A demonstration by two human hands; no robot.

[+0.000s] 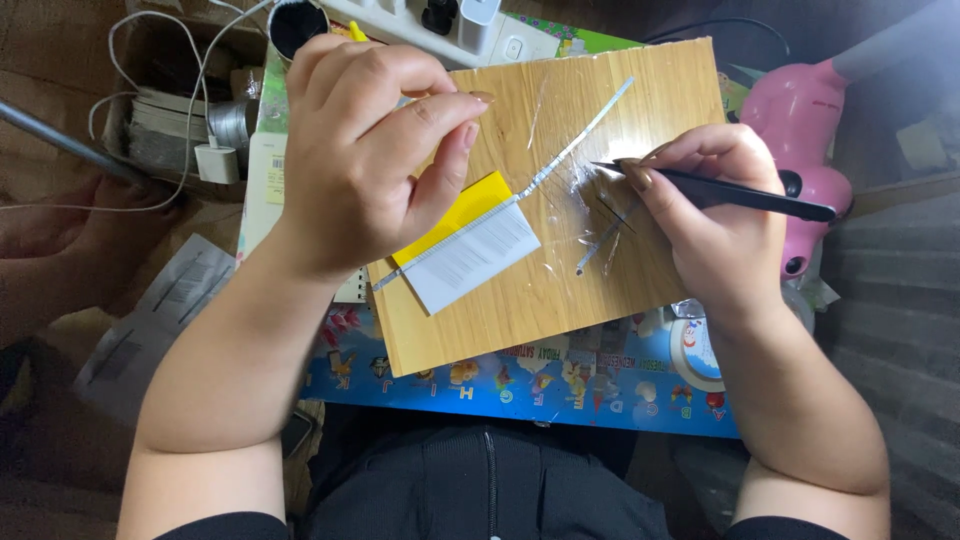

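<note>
From my remote seat I see a pink toy (800, 130) at the right edge, beside a colourful alphabet mat (520, 395) that lies under the work surface. At the top sits a white power strip (440, 25) with plugs in it. A white cable (160, 90) loops over a cardboard box (150, 60) at the upper left. Printed paper sheets (150, 320) lie at the left.

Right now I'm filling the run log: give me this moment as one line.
left hand: raised, fingers pinched | right hand: holds black tweezers, tips at film on wooden board | yellow-white card: on board
</note>
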